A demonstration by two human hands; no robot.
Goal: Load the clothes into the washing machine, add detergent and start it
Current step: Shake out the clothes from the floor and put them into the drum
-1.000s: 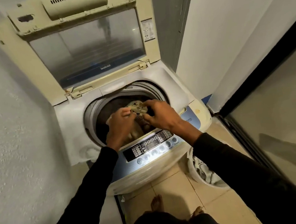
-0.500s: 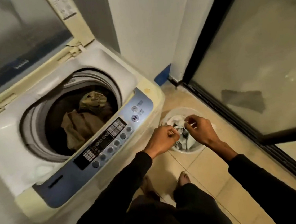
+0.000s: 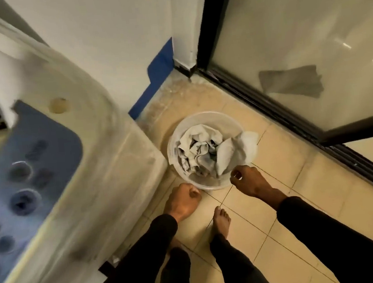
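**Loading half done**

Both hands empty: left hand [image 3: 183, 198] fisted, right hand [image 3: 248, 181] loosely curled; pale clothes [image 3: 202, 151] fill the bucket [image 3: 208, 186] just beyond the fingertips; some laundry already sits in the washing machine [image 3: 104, 149] leftward; detergent and start remain, I judge.

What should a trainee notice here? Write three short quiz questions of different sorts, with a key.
1. True or false: the bucket is empty.
2. Where does the bucket stand? A) on top of the washing machine; B) on the tiled floor beside it; C) behind the glass door.
3. Fill in: the hand nearer the washing machine is the ____ hand.
Key: 1 false, clothes lie in it; 2 B; 3 left hand, not right hand.
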